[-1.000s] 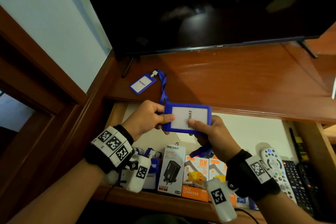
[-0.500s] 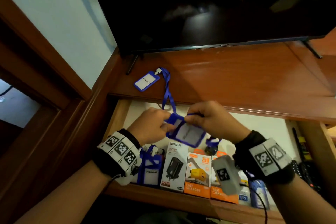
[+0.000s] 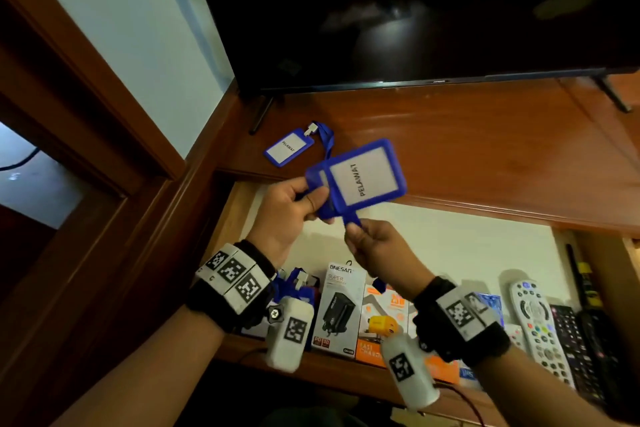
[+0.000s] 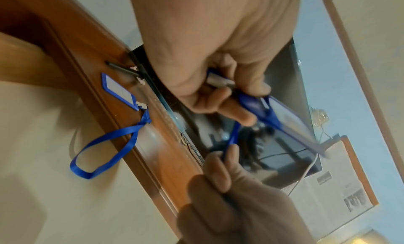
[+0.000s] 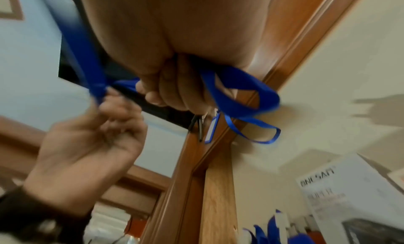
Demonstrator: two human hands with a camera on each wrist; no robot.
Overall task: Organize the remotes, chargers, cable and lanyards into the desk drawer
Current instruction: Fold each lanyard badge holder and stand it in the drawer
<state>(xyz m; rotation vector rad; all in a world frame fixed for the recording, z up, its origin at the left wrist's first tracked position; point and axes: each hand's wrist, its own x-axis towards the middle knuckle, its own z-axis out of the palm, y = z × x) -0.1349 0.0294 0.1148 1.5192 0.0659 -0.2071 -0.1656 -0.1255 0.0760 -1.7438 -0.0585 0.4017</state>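
Note:
A blue badge holder (image 3: pixel 360 177) with a white PELAWAT card is held up above the open drawer (image 3: pixel 450 239). My left hand (image 3: pixel 291 208) pinches its clip end (image 4: pixel 220 82). My right hand (image 3: pixel 374 246) pinches its blue strap (image 3: pixel 351 218) just below the badge, with the rest of the strap (image 5: pixel 240 92) bunched in the curled fingers. A second blue lanyard badge (image 3: pixel 289 147) lies on the desk top, and its ribbon loop (image 4: pixel 104 149) hangs over the desk edge into the drawer.
The drawer's front row holds another lanyard (image 3: pixel 298 288), charger boxes (image 3: pixel 343 308) (image 3: pixel 384 326), a white remote (image 3: pixel 535 319) and black remotes (image 3: pixel 575 347). A dark TV (image 3: pixel 415 10) stands on the wooden desk top (image 3: pixel 485 149). A wooden door frame (image 3: pixel 86 107) is at the left.
The badge has been lifted and turned face up again, from low over the charger boxes. My right hand has dropped from the badge's top to the strap below it.

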